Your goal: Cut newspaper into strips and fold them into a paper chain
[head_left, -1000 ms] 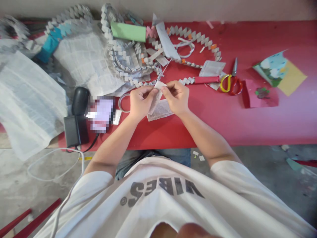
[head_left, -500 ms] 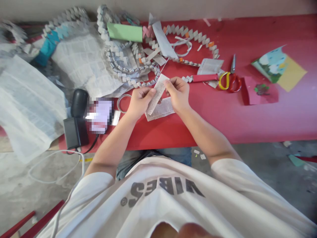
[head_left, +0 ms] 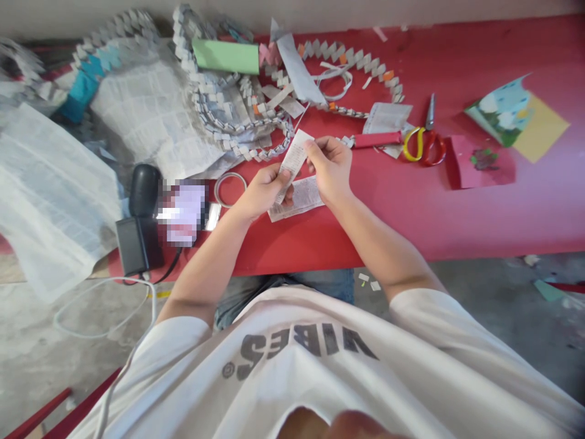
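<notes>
- Left hand (head_left: 267, 190): thumb and fingers pinching lower end of printed paper strip (head_left: 295, 160).
- Right hand (head_left: 333, 167): thumb and forefinger at strip's upper right edge, other fingers curled; can't tell how firm the grip is.
- Strip: slanted between both hands, above red table (head_left: 457, 228).
- Second paper piece (head_left: 304, 196): on table, partly behind hands.
- Scissors (head_left: 430, 116): well right of hands.

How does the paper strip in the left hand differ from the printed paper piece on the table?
The paper strip is held in the left hand, slanting steeply; the paper piece lies on the table, nearly crosswise. The paper strip looks whiter, the paper piece greyer. Both carry small print.
</notes>
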`<state>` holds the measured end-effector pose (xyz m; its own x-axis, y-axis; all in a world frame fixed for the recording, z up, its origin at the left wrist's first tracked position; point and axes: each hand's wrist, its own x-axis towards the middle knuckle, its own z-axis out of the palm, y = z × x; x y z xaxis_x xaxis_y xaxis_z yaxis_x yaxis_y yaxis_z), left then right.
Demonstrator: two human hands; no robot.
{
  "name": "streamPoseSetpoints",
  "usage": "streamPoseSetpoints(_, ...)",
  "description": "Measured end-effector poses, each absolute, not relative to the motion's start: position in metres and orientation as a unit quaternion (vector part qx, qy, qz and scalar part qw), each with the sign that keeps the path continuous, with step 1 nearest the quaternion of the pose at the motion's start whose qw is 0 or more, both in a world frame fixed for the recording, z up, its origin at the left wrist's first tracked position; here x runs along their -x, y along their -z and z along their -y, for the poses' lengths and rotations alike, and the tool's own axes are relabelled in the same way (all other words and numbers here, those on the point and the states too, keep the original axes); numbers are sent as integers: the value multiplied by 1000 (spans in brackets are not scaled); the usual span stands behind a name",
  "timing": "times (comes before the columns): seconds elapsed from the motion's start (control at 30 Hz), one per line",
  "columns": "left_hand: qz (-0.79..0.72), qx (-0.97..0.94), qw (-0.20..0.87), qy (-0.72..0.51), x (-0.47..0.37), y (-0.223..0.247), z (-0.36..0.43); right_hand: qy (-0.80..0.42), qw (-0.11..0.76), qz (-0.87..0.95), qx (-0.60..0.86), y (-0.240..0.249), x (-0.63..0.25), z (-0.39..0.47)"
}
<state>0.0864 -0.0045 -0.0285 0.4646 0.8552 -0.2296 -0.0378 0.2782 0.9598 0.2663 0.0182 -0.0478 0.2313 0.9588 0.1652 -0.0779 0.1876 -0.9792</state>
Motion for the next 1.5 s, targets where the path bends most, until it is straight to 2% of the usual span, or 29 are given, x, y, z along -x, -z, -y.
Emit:
streamPoseSetpoints(0.33, -412, -490, 690, -338, -90, 20, 7, -467, 584, 498, 440, 45, -264, -16)
streamPoseSetpoints(0.73, -401, -510, 689, -323, -86, 24, 5, -430, 600, 504, 449, 47, -268, -17)
streamPoseSetpoints(1.0, -414, -516, 669, -339, -88, 25, 4, -524, 522, 527, 418, 45, -267, -15)
streamPoseSetpoints(1.27, -420, -525, 656, -344, -90, 26, 4, -504, 513, 539, 439, 40, -268, -14)
streamPoseSetpoints(1.5, -444, -567, 588, -369, -89, 31, 5, -481, 513, 564, 433, 37, -267, -11)
